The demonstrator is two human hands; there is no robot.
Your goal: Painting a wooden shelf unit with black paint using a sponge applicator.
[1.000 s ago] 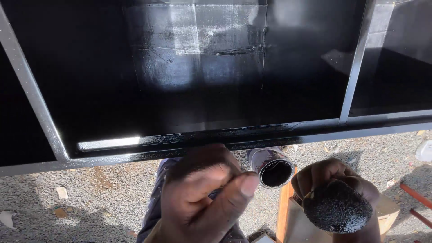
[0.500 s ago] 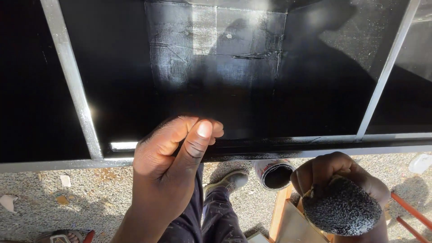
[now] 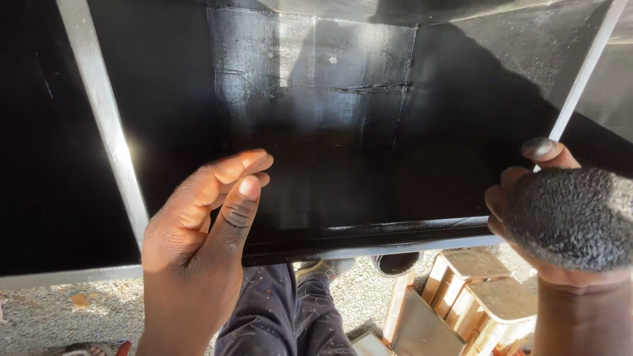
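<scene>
Head view looks into a large black-painted metal box [image 3: 343, 132] that fills most of the frame. Its inner walls are glossy with wet paint and catch sunlight on the back panel. Its long axis runs left to right across our view, with the open side turned toward us and the lower front rim [image 3: 369, 238] crossing just above our hands. Two unpainted grey metal bars stand in front of the black surface: one leaning bar on the left [image 3: 105, 132] and a thinner one at the upper right [image 3: 583, 72].

Below the rim lies gravel ground [image 3: 53, 303]. Our dark, paint-speckled trouser legs [image 3: 283, 316] stand there, a shoe [image 3: 323, 269] showing past them. Beside that is a small round paint tin [image 3: 395, 264], partly hidden by the rim, and to the right a stack of wooden pieces [image 3: 461, 303].

Our left hand [image 3: 198, 244] is raised before the rim, its grip empty: the fingers are bent loosely and the thumb lies against them, near the rim, though we cannot tell if they touch it.

Our right hand [image 3: 547, 198] has its grip closed around a black, paint-soaked sponge [image 3: 573, 217], held at the right end of the rim with its rough face turned toward us. The thumb tip is smeared with black.
</scene>
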